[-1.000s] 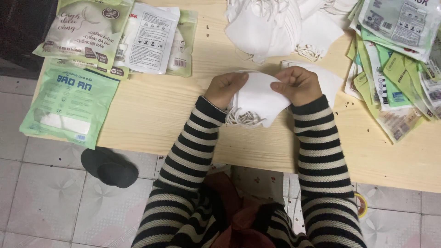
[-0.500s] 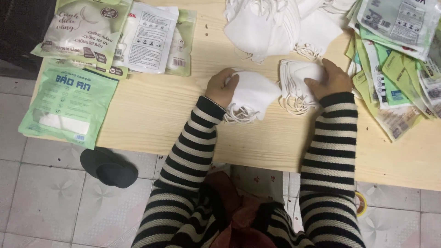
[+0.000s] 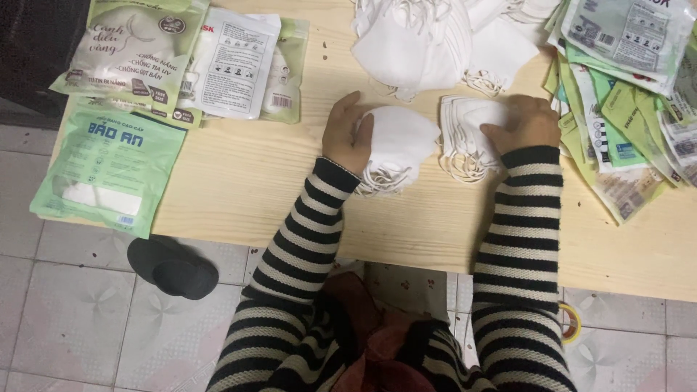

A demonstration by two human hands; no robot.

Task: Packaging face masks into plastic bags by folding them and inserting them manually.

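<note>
Wooden table [image 3: 239, 189], left hand [image 3: 347, 134] still grasping mask stack [image 3: 398, 145], right hand [image 3: 524, 123] now pressing second stack [image 3: 468, 127], grip unclear

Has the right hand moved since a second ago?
Yes. The right hand went right and slightly up the table, away from the left hand, toward the pile of packets, and now rests on a stack of masks.
</note>
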